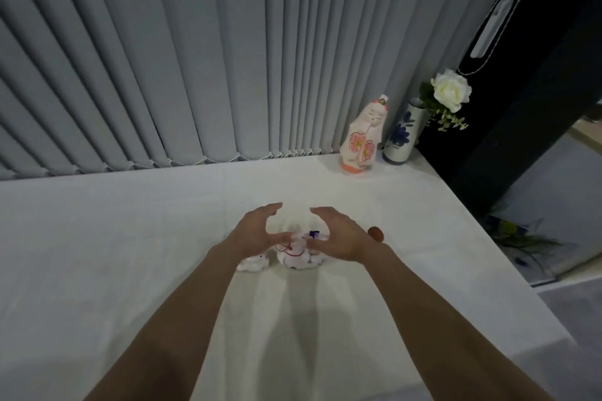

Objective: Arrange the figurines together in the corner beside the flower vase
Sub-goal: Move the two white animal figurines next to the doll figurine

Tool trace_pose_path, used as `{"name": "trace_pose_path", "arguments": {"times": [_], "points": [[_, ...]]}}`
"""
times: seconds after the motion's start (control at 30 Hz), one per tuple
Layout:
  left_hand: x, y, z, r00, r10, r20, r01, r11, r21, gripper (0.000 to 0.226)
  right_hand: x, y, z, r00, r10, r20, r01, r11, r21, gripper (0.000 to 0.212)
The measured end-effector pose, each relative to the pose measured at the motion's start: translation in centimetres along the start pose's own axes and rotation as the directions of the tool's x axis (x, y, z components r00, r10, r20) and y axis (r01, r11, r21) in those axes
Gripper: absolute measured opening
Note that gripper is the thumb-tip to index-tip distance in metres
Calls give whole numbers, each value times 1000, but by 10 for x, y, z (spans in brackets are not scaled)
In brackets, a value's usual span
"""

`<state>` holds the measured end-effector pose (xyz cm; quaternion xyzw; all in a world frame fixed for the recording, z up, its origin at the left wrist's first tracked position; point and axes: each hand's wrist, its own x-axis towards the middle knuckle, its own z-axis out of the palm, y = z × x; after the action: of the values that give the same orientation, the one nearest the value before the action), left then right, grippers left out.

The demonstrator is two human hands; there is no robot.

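From the head camera I see my left hand and right hand cupped wide, thumbs touching the small white figurines mid-bench, well apart from the tall doll figurine just beside the flower vase.

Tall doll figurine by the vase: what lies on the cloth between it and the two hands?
Nothing. In the head view, bare white tablecloth runs from the tall doll figurine beside the flower vase to the left hand and right hand, which flank the small white figurines.
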<state>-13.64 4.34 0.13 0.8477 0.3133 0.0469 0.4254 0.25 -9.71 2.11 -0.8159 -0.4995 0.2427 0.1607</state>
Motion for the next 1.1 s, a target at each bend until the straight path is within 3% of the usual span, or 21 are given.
{"name": "trace_pose_path", "arguments": {"times": [0.17, 0.33, 0.47, 0.67, 0.87, 1.1], "points": [[-33, -27, -3, 993, -48, 109, 22, 974, 227, 86, -6, -10, 22, 988, -50, 149, 81, 975, -205, 79], [-39, -46, 0, 991, -65, 120, 16, 928, 373, 71, 3, -12, 29, 992, -50, 120, 91, 927, -364, 59], [-34, -51, 5, 989, -93, 112, 33, 894, 447, 59, 11, -8, 34, 993, -32, 113, 80, 887, -454, 55], [-22, -56, 5, 990, -95, 108, 38, 895, 445, 41, 26, 3, 35, 984, -41, 173, 119, 874, -472, 61], [2, -52, -11, 982, -73, 173, -11, 898, 440, 40, 41, 9, 32, 970, -134, 204, 204, 902, -380, 56], [70, -12, -27, 996, 18, 93, -54, 915, 399, 44, 73, 36, -22, 987, -140, 77, 159, 917, -366, 60]]}}
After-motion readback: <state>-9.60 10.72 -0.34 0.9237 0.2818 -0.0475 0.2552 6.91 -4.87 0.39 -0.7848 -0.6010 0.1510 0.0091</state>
